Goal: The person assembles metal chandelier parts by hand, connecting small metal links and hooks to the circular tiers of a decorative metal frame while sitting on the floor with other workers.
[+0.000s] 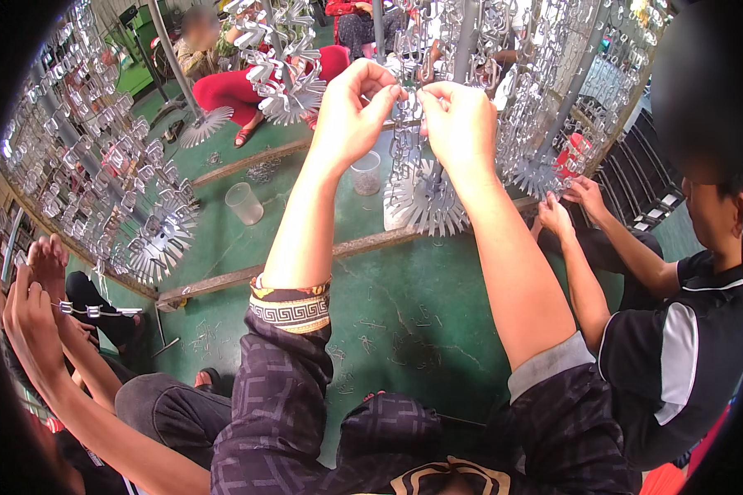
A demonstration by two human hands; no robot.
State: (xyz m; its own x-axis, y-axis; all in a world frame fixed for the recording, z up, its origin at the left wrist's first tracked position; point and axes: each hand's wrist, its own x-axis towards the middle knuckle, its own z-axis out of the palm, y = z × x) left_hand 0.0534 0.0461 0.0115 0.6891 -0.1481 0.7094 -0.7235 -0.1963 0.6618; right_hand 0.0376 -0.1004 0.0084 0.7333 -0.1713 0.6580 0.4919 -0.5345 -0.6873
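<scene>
Both my arms are raised in front of me toward a hanging cluster of small silver metal links [404, 136]. My left hand [357, 115] is closed, thumb and forefinger pinched at the left side of the cluster. Just beside it my right hand [461, 128] is also pinched, at nearly the same height. What the fingertips hold is too small to make out. Below my hands, a round silver fan of flat metal strips [425, 198] surrounds the foot of the hanging cluster.
More hanging columns of metal pieces [99, 165] stand left and right. Plastic cups [243, 204] and wooden beams [305, 254] lie on the green floor [413, 330], with scattered small metal bits. Co-workers' hands are close at the left [37, 305] and right [565, 210]; another person sits beyond.
</scene>
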